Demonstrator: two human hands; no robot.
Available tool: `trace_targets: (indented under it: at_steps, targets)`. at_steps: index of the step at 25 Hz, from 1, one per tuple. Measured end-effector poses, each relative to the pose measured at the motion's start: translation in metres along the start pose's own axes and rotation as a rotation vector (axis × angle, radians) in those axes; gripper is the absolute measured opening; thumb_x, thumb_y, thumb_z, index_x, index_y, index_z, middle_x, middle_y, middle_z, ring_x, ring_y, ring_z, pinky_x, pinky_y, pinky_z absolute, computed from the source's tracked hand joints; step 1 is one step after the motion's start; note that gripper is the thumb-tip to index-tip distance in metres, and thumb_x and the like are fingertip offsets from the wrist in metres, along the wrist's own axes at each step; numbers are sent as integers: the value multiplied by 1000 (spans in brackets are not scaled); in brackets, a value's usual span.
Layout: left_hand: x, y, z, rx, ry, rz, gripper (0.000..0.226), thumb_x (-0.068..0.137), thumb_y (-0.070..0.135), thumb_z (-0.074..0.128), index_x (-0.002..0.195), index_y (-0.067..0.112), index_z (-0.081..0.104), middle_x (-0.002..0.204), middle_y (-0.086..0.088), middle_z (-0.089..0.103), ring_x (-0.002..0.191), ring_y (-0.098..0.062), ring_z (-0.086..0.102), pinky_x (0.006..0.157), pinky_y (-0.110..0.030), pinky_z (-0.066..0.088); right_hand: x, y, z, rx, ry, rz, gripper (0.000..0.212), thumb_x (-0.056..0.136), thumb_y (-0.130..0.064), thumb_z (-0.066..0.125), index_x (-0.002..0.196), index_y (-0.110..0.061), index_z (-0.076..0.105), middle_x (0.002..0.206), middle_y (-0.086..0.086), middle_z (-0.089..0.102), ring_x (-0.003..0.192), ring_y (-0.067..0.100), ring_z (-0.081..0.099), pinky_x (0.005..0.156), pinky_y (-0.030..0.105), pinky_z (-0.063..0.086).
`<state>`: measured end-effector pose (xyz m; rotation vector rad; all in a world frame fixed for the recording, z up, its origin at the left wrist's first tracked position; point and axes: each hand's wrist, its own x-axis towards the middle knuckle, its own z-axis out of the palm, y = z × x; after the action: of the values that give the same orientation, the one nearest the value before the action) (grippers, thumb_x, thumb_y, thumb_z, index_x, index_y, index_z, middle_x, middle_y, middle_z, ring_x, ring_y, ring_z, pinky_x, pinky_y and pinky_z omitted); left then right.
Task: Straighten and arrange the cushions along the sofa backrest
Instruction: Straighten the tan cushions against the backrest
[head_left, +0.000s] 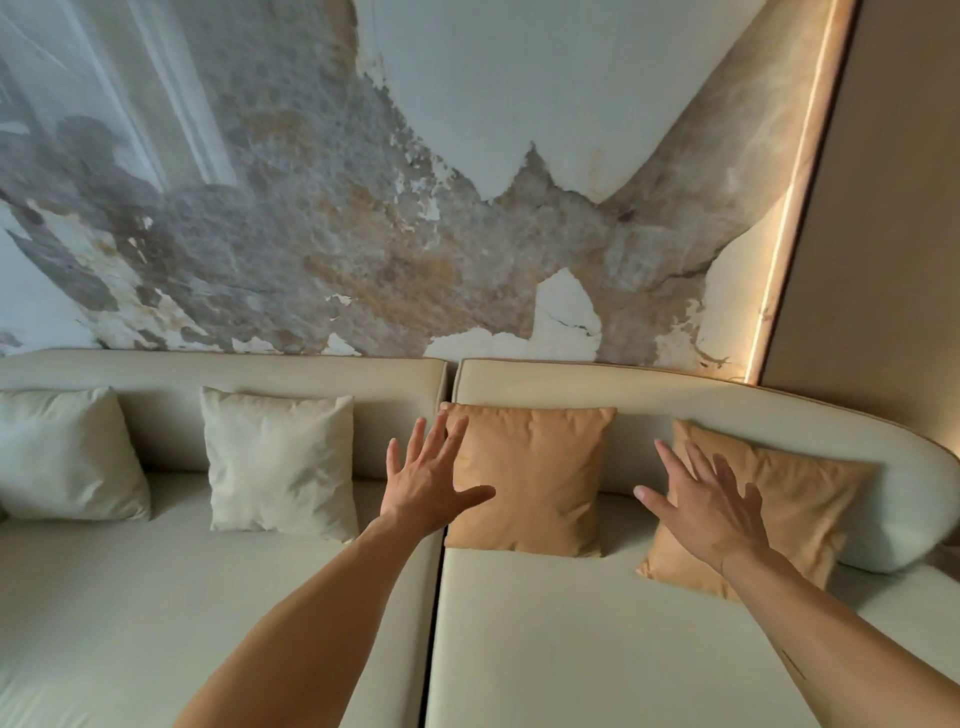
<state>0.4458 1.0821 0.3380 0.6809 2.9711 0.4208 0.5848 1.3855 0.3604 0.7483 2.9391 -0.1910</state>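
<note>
Peeling plaster wall (363, 234) behind, cream sofa (571, 623) below, four cushions leaning along its backrest (675, 395). Take the middle tan cushion (540, 478) as the mark: left hand (423, 480) spread flat at its left edge, right hand (706, 506) splayed and empty over the tan cushion (800, 499) to its right, which sits tilted. Two cream cushions (280, 462) lean further left. Risk now, I reckon: a flat-handed shove tips the tilted one forward or skews it more.
</note>
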Motion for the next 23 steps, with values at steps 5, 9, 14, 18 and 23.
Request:
trace_targets:
  at_steps: [5, 9, 14, 18, 23]
  targets:
    - [-10, 70, 22, -27, 42, -30, 102, 74, 81, 47, 152, 41, -6, 163, 8, -11, 150, -19, -13, 119, -56, -2, -7, 90, -12, 34, 11, 12, 73, 89, -71, 29, 152, -43, 6, 164, -6, 4, 149, 28, 8, 114, 58, 19]
    - [-16, 99, 43, -57, 48, -83, 104, 72, 84, 46, 151, 43, -7, 163, 8, -10, 150, -20, -11, 118, -56, -2, -6, 142, -13, 32, -37, 37, 75, 89, -71, 29, 153, -41, 3, 164, -4, 4, 149, 32, 9, 115, 59, 17]
    - [-13, 87, 63, -74, 0, -193, 106, 71, 83, 50, 152, 41, -4, 164, 7, -7, 151, -21, -8, 119, -57, 1, 4, 155, 16, 46, -90, 39, 81, 86, -74, 31, 153, -38, 3, 164, -2, 9, 147, 30, 15, 112, 57, 25]
    - [15, 49, 87, -62, -34, -236, 110, 69, 82, 53, 153, 38, -3, 164, 5, -5, 151, -22, -5, 119, -58, 4, 32, 122, 55, 95, -141, 30, 89, 83, -75, 39, 153, -36, 1, 163, -1, 13, 144, 29, 22, 109, 55, 30]
    - [69, -25, 145, -55, -74, -254, 116, 64, 85, 55, 153, 38, -3, 164, 5, -4, 151, -22, -3, 119, -57, 6, 89, 66, 125, 127, -221, 6, 101, 74, -83, 41, 153, -38, -3, 163, -2, 11, 146, 26, 23, 107, 53, 31]
